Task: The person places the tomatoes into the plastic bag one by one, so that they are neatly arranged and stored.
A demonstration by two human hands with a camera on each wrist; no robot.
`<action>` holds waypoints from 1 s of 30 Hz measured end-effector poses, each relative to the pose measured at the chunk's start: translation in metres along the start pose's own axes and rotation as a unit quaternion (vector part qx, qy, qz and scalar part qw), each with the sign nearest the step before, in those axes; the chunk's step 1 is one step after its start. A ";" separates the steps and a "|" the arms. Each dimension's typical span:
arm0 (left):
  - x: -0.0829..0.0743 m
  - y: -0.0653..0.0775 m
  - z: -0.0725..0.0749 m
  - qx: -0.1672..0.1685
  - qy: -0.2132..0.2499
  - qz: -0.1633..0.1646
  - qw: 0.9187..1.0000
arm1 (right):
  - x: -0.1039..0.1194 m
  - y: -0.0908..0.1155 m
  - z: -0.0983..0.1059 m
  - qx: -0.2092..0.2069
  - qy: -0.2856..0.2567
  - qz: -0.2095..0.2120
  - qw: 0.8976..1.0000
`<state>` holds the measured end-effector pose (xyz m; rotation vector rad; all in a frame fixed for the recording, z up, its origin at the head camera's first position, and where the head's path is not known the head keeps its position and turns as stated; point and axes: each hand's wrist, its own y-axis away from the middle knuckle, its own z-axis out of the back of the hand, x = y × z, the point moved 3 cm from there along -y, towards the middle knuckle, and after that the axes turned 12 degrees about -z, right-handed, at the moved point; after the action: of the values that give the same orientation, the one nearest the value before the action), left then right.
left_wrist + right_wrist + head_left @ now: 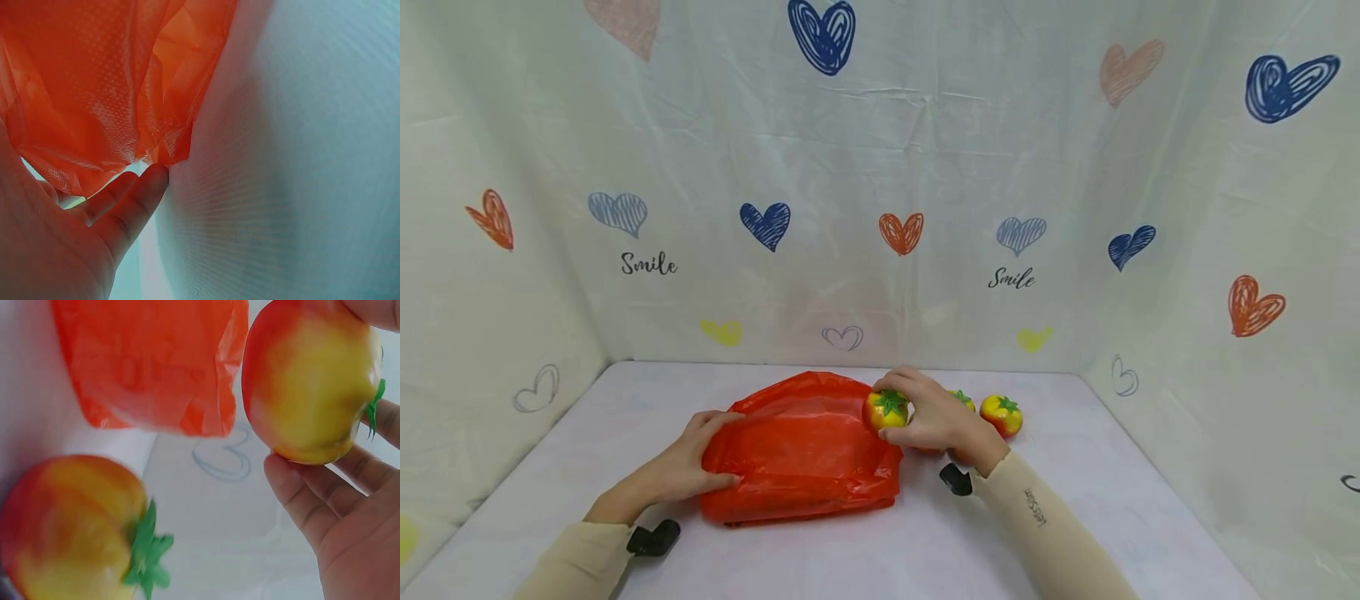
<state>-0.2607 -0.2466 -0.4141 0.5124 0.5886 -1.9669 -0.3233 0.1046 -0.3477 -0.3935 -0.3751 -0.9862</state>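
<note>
A red plastic bag [805,442] lies on its side on the white table. My left hand [681,462] holds its left end, thumb toward the front and fingers toward the back; the left wrist view shows fingers [134,209] against the bag's crumpled edge. My right hand [928,417] grips a red-and-yellow toy tomato [886,410] with a green calyx at the bag's right end. In the right wrist view this tomato [312,381] is between thumb and fingers, beside the bag [150,362]. The bag's inside is hidden.
To the right, one toy tomato [1002,414] rests on the table, and another [961,398] is partly hidden behind my right hand. A white curtain printed with hearts [901,233] encloses the table [1000,550] at the back and sides. Each wrist wears a black camera [653,538].
</note>
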 end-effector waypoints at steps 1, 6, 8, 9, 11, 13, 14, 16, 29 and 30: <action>0.000 0.000 0.000 0.001 0.001 0.000 1.000 | 0.003 -0.002 -0.001 0.005 0.000 0.001 1.000; 0.002 0.000 0.000 0.002 0.005 0.004 1.000 | 0.016 -0.015 -0.008 0.024 0.010 0.021 0.999; 0.002 0.000 0.000 0.002 0.007 0.004 1.000 | 0.022 -0.019 -0.011 0.034 0.013 0.022 0.999; 0.002 0.000 0.000 0.003 0.008 0.003 1.000 | 0.024 -0.021 -0.012 0.039 0.013 0.021 0.999; 0.002 0.000 -0.001 0.002 0.008 0.006 1.000 | 0.030 -0.025 -0.015 0.047 0.014 0.018 0.999; 0.002 0.000 -0.001 0.002 0.009 0.006 1.000 | 0.036 -0.030 -0.018 0.051 0.020 0.023 0.998; 0.002 0.000 -0.001 0.002 0.008 0.007 1.000 | 0.039 -0.032 -0.019 0.051 0.024 0.027 0.998; 0.003 0.000 -0.001 0.002 0.009 0.007 1.000 | 0.046 -0.037 -0.022 0.052 0.034 0.037 0.997; 0.004 0.000 -0.001 0.003 0.018 0.019 1.000 | 0.085 -0.069 -0.046 0.089 0.064 0.082 0.991; 0.004 0.000 -0.001 0.004 0.018 0.017 1.000 | 0.087 -0.071 -0.048 0.094 0.062 0.079 0.990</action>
<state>-0.2624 -0.2483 -0.4171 0.5618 0.5907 -1.9319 -0.3349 -0.0167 -0.3373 -0.1860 -0.3154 -0.8080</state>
